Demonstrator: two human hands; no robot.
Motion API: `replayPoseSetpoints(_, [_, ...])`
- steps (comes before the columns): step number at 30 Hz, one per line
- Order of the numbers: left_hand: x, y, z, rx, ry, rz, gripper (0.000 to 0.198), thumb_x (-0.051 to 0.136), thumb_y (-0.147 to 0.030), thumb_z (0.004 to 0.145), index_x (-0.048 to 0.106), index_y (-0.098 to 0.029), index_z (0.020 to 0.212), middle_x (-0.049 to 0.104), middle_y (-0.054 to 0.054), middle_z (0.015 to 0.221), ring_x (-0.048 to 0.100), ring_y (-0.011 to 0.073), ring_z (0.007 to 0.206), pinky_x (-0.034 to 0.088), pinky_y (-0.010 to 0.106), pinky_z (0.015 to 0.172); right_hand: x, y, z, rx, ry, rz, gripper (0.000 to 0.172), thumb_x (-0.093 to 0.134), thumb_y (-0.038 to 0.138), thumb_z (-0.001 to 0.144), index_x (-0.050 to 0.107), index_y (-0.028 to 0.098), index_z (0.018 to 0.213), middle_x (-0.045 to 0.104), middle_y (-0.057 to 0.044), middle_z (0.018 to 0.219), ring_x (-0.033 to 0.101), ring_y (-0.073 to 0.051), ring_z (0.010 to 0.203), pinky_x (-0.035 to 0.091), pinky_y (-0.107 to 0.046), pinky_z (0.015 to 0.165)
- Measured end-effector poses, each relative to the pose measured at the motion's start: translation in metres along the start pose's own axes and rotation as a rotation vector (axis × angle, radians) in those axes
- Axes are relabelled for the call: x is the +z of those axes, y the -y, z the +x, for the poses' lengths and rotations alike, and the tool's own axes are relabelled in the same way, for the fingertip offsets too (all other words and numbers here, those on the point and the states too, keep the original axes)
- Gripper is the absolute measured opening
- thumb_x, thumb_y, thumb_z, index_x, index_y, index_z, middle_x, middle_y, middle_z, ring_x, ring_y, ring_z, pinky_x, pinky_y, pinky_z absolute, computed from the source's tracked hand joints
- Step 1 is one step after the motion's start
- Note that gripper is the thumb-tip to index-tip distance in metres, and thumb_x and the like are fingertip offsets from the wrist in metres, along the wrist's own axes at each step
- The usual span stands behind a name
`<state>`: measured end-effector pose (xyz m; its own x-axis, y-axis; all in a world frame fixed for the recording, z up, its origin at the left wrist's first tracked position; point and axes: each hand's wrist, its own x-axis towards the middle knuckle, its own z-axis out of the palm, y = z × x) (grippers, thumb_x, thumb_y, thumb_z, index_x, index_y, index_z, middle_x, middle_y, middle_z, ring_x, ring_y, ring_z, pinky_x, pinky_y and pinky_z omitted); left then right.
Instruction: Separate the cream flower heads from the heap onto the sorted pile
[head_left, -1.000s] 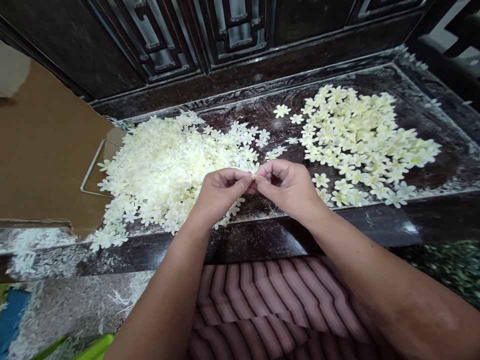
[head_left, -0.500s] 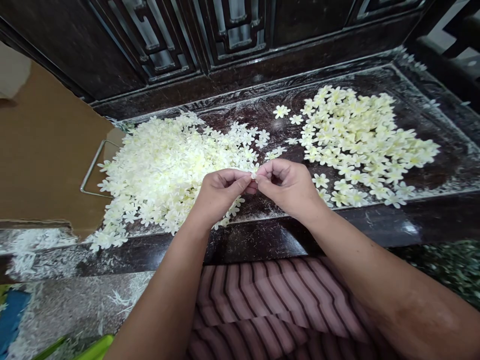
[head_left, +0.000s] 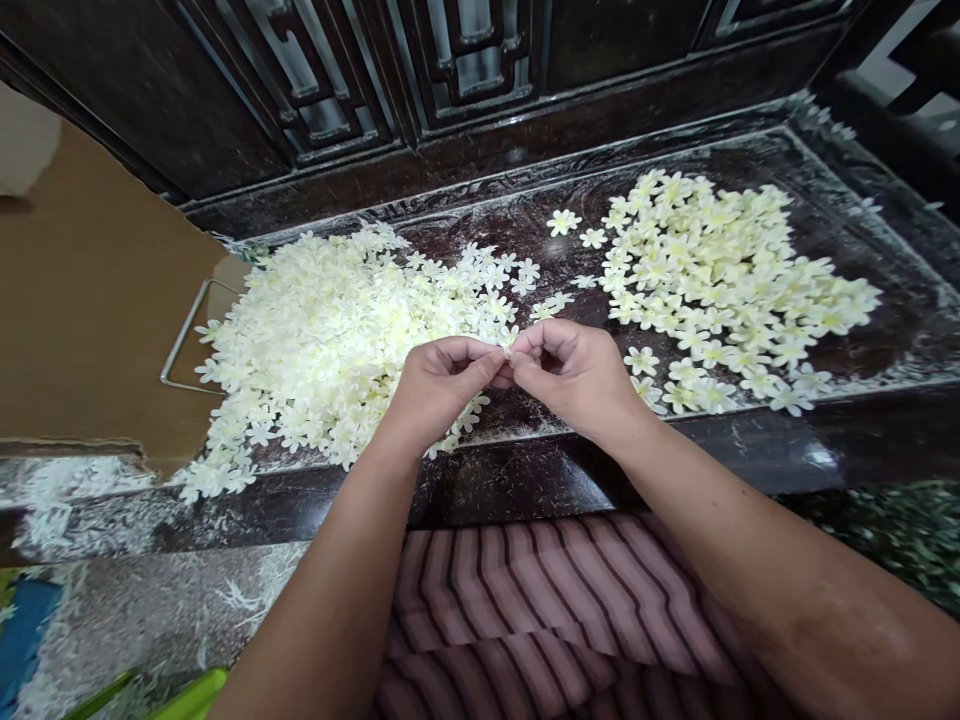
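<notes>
My left hand (head_left: 454,378) and my right hand (head_left: 574,372) meet fingertip to fingertip above the dark wooden bench (head_left: 525,415). Both are closed in a pinch on one small white flower (head_left: 508,346), which is mostly covered by the fingers. Beside my left hand a large heap of pale white artificial-looking flowers (head_left: 322,320) spreads over the bench. To the right of my right hand lies a second pile of creamy yellow-centred flowers (head_left: 697,270), more loosely spread. A few single flowers (head_left: 562,223) lie between the two piles.
A brown cardboard sheet (head_left: 97,300) and a bent metal wire handle (head_left: 184,335) border the left heap. Behind rises the carved wooden backrest (head_left: 480,120). White shreds (head_left: 75,510) litter the bench edge and floor. Striped cloth (head_left: 540,610) covers my lap; a green plastic object (head_left: 191,695) stands lower left.
Almost nothing differs. My fingertips shift very slightly around the small flower, and less of it shows between them now.
</notes>
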<state>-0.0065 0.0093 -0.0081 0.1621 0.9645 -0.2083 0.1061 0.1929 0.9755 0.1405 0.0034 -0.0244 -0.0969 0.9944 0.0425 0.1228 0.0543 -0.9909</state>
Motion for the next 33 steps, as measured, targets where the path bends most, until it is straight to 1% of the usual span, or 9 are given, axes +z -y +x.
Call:
replayPoseSetpoints(10, [0.001,-0.002,0.001,-0.019,0.003,-0.005,0.01,0.071,-0.025,0.065,0.066,-0.016,0.063,0.065,0.0,0.057,0.062,0.0117,0.057,0.052,0.024,0.062,0.001,0.001,-0.002,0.006,0.004,-0.022,0.006,0.057,0.018,0.067,0.055,0.017,0.061,0.051,0.003,0.055,0.044,-0.008,0.051,0.035,-0.022,0.049])
replayPoseSetpoints(15, [0.003,0.0,0.001,-0.011,-0.014,0.034,0.008,0.068,-0.02,0.062,0.062,-0.016,0.06,0.061,-0.003,0.055,0.058,0.0098,0.055,0.048,0.023,0.059,0.004,0.0,-0.002,0.012,0.022,-0.009,0.007,0.057,0.016,0.066,0.054,0.017,0.06,0.049,0.004,0.053,0.042,-0.007,0.05,0.033,-0.021,0.047])
replayPoseSetpoints(18, [0.004,0.001,0.001,0.0,-0.036,0.027,0.008,0.065,-0.019,0.06,0.058,-0.017,0.058,0.059,-0.004,0.053,0.055,0.0088,0.053,0.046,0.022,0.056,0.004,0.0,0.0,0.074,0.034,0.089,0.006,0.059,0.018,0.063,0.055,0.017,0.058,0.051,0.004,0.053,0.042,-0.007,0.049,0.033,-0.022,0.047])
replayPoseSetpoints(21, [-0.002,0.001,0.003,-0.016,-0.068,0.046,0.007,0.064,-0.02,0.061,0.058,-0.017,0.059,0.06,-0.003,0.054,0.055,0.0088,0.052,0.046,0.022,0.056,-0.001,0.002,0.005,0.158,0.012,0.273,0.003,0.061,0.018,0.06,0.058,0.017,0.059,0.053,0.004,0.053,0.042,-0.007,0.049,0.034,-0.022,0.047])
replayPoseSetpoints(24, [-0.015,0.0,0.006,-0.018,-0.16,0.093,0.007,0.064,-0.02,0.062,0.058,-0.017,0.06,0.062,-0.002,0.057,0.056,0.0091,0.054,0.046,0.022,0.055,-0.012,0.005,0.01,0.225,-0.036,0.424,0.004,0.06,0.015,0.058,0.059,0.018,0.056,0.051,0.005,0.048,0.042,-0.006,0.046,0.036,-0.022,0.048])
replayPoseSetpoints(26, [-0.024,0.0,0.008,-0.001,-0.236,0.1,0.006,0.062,-0.02,0.062,0.058,-0.017,0.06,0.063,-0.001,0.059,0.057,0.0098,0.056,0.047,0.022,0.056,-0.018,0.007,0.013,0.239,-0.058,0.466,0.006,0.059,0.014,0.058,0.058,0.019,0.054,0.05,0.005,0.046,0.042,-0.006,0.046,0.036,-0.022,0.048])
replayPoseSetpoints(29, [-0.029,-0.002,0.008,0.023,-0.309,0.112,0.005,0.061,-0.019,0.061,0.057,-0.017,0.059,0.062,-0.001,0.058,0.057,0.0107,0.057,0.047,0.023,0.057,-0.024,0.006,0.016,0.195,-0.132,0.389,0.008,0.059,0.011,0.057,0.06,0.018,0.054,0.052,0.005,0.048,0.043,-0.006,0.046,0.035,-0.022,0.048])
replayPoseSetpoints(31, [-0.028,-0.003,0.007,0.019,-0.308,0.153,0.005,0.062,-0.02,0.061,0.058,-0.017,0.06,0.061,0.0,0.058,0.056,0.011,0.056,0.046,0.024,0.056,-0.025,0.005,0.016,0.153,-0.174,0.3,0.009,0.058,0.009,0.055,0.061,0.017,0.054,0.053,0.004,0.049,0.043,-0.006,0.047,0.035,-0.022,0.047])
replayPoseSetpoints(33, [-0.025,-0.002,0.006,0.023,-0.291,0.213,0.006,0.063,-0.021,0.062,0.058,-0.017,0.061,0.06,0.0,0.058,0.053,0.0107,0.055,0.044,0.023,0.053,-0.023,0.005,0.016,0.135,-0.163,0.239,0.008,0.059,0.01,0.055,0.06,0.017,0.054,0.053,0.004,0.05,0.042,-0.006,0.047,0.034,-0.022,0.046])
